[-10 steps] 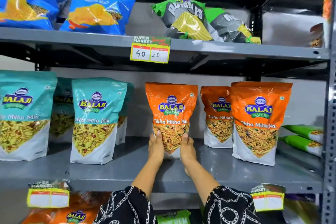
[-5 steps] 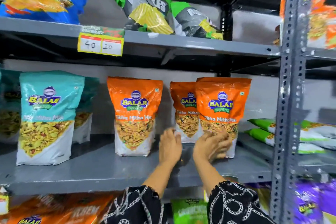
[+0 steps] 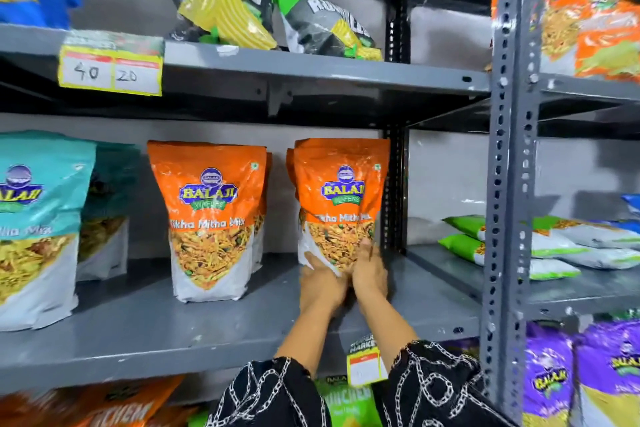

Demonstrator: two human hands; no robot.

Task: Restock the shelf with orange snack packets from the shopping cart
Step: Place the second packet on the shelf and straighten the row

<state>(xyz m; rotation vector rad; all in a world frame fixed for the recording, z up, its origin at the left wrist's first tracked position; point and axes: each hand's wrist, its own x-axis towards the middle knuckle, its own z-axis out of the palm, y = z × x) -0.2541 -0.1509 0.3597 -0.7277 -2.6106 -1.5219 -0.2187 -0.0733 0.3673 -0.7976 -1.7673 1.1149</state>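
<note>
Two orange Balaji Tikha Mitha Mix packets stand upright on the grey middle shelf [image 3: 207, 333]. The left orange packet [image 3: 207, 215] stands free, with another partly hidden behind it. The right orange packet [image 3: 341, 198] stands beside the black upright post, also with one behind it. My left hand [image 3: 320, 283] and my right hand [image 3: 369, 272] press against the bottom of the right packet from both sides, fingers wrapped on its lower white part. The shopping cart is out of view.
Teal Balaji packets [image 3: 38, 218] stand at the left of the same shelf. Green-black Rumples bags [image 3: 225, 4] lie on the shelf above. A grey perforated upright [image 3: 509, 184] divides off the right bay, holding green packets [image 3: 467, 239]. A price tag [image 3: 110, 71] hangs above.
My hands let go of the left orange packet, moved right, and now hold the base of the right one. The camera view has swung to the right.
</note>
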